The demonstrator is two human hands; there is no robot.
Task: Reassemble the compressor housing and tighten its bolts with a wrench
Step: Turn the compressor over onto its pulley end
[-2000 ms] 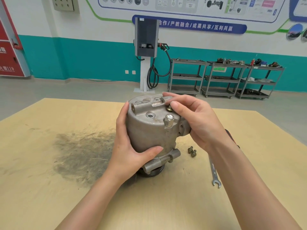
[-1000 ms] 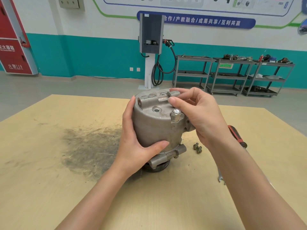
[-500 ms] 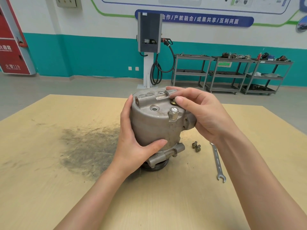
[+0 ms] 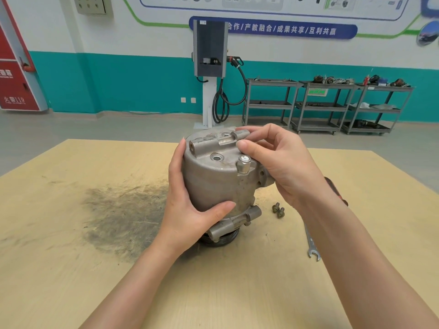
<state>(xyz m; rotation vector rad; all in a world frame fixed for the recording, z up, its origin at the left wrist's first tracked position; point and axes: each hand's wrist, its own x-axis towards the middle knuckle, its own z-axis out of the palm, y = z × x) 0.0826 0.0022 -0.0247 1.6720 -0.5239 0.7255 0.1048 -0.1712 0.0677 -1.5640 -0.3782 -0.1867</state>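
The room is a workshop with a grey floor, its back wall [image 4: 142,84] white above and teal below, hung with printed boards and a blue banner. A red cabinet [image 4: 14,74] stands at the far left, a grey charging post [image 4: 210,53] with a looped black cable near the middle, and three grey metal shelf trolleys [image 4: 325,105] carrying small parts along the right. In front lies a pale wooden table [image 4: 71,269], marked by a broad dark grey smudge [image 4: 126,214] left of centre. The compressor housing [image 4: 213,184] stands upright on its black pulley near the table's middle. The left hand [image 4: 190,210] grips its side, fingers wrapped behind and thumb across the front. The right hand [image 4: 280,162] rests at the top rim with fingers curled and thumb and forefinger pinched together; whatever they pinch is hidden. A wrench [image 4: 312,245] lies flat on the table to the right, partly under the right forearm. A red-handled tool [image 4: 337,191] shows behind that wrist. Two loose bolts [image 4: 278,210] lie just beside the housing's base.
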